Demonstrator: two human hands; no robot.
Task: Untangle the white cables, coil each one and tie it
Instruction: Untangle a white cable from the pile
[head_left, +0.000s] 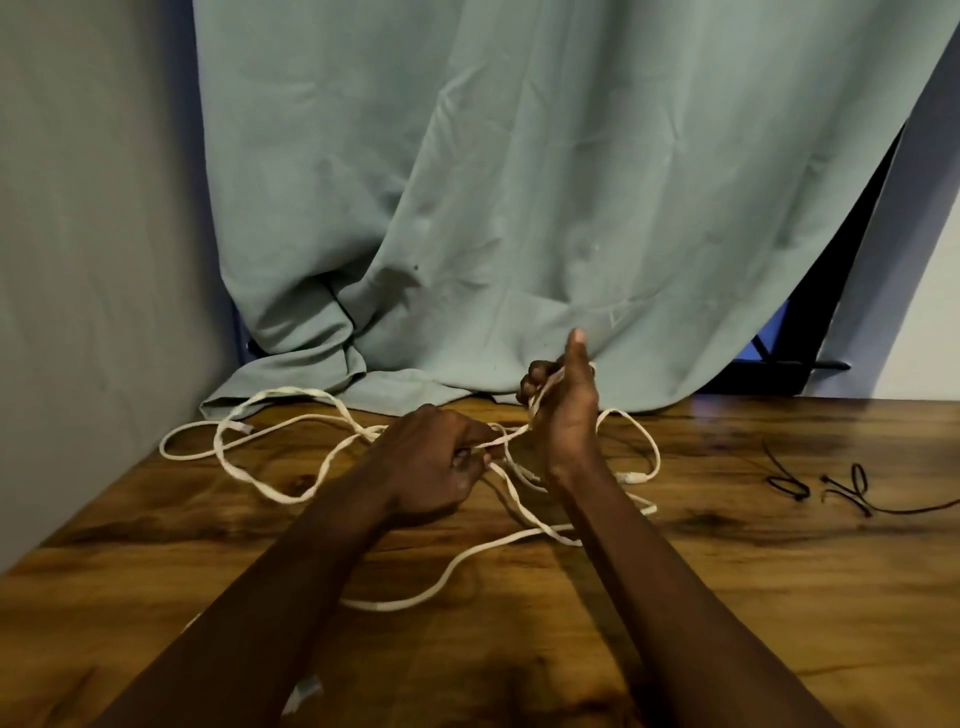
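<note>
We judge the white cables (384, 606) light, limp and slightly slick, sprawled in loose crossing loops on the bench (727, 597) from ten o'clock round to five o'clock of our hands, best taken close beside a crossing. Our left hand (436, 467) pinches one strand in its grip, and our right hand (566, 410), held up at one o'clock of it, has its grip curled round the strand stretched between them. We see no container; black ties (789, 486) lie loose at three o'clock.

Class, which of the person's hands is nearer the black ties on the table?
Right. The right hand, holding white cable, is left of the black ties; the left hand lies farther left.
</note>
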